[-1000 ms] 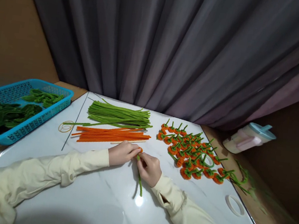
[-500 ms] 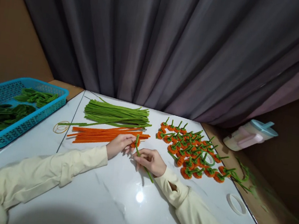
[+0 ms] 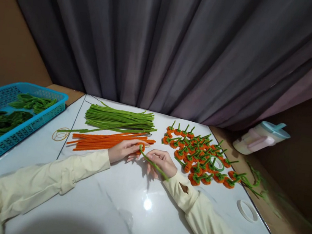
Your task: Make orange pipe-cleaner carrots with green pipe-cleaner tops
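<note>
Piece in play is a fuzzy orange head [image 3: 141,148], pinched in my left hand [image 3: 124,151] above the white table [image 3: 98,209], with a green stem [image 3: 154,164] angling across my right hand [image 3: 163,163]. That hand's against the stem, but I can't tell if it's clamped. Tip: I'd steady the head right at the stem's base, work gently, and keep both 2 hands clear of the orange strips [image 3: 95,142] behind
</note>
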Demonstrator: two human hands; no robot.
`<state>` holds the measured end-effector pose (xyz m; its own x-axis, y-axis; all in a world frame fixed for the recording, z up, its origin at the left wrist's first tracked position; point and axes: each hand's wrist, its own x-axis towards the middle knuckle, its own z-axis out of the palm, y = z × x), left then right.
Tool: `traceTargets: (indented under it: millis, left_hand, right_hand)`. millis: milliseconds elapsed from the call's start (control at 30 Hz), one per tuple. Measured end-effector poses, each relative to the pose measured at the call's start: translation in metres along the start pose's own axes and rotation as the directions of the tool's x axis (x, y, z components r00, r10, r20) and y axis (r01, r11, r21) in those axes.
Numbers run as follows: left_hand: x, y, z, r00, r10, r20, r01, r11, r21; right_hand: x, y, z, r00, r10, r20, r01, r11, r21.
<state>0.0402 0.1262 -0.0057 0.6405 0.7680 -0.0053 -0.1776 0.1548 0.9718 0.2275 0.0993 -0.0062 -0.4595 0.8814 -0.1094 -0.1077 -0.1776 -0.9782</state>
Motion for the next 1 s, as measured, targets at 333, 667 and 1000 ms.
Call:
traceTargets:
  millis: [333,667,1000]
  left_hand:
    - [0.0,-0.003,0.01,0.999,-0.044,0.0,0.043,0.998,-0.049]
    - [-0.004,-0.004,0.015,0.999,-0.04,0.021,0.038,0.997,0.074]
    - [-0.005,-0.006,0.017,1.0,0.026,-0.008,-0.024,0.99,0.139]
  right_hand:
    - [-0.005,0.001,0.013,0.766,-0.627,0.142,0.502,0.446,-0.741]
    - [-0.002,0.014,0.006,0.719,-0.658,0.222,0.503,0.273,-0.82]
    - [0.0,0.02,0.0,0.714,-0.651,0.259,0.516,0.237,-0.823]
